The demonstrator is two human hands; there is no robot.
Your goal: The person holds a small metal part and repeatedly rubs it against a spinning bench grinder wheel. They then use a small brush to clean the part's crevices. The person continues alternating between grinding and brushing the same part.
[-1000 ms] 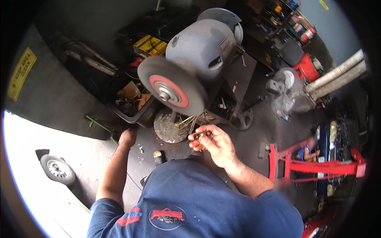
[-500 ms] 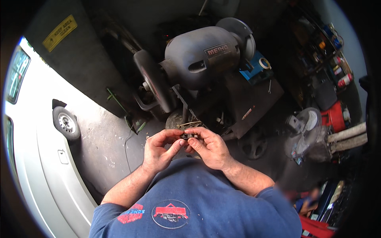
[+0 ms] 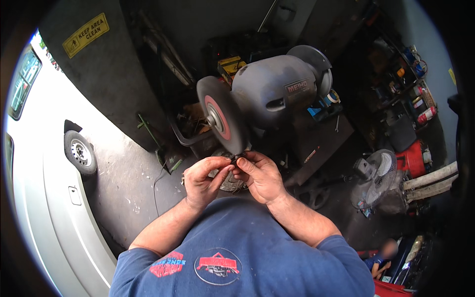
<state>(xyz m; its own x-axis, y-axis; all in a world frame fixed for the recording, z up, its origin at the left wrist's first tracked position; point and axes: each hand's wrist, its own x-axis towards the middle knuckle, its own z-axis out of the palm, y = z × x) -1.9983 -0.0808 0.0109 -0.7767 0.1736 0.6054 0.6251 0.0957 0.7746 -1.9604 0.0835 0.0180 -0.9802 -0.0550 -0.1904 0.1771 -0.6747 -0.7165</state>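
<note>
Small dark metal part [image 3: 238,158] sits at the meeting fingertips of both bare hands, just below the lower rim of the dark, red-centred round wheel [image 3: 221,115] on the blue-grey bench grinder [image 3: 279,89]. The left hand [image 3: 202,182] pinches it between thumb and bent fingers; the right hand [image 3: 263,179] grips it from the other side, thumb uppermost. Pinching from both sides probably steadies something this small and lets its angle be finely set, while the raised wrists seem to keep it up near the wheel. Its upper end appears to point away from the person, toward the wheel rim; whether they touch, I cannot tell. Fingers cover too much to fix its long axis surely.
</note>
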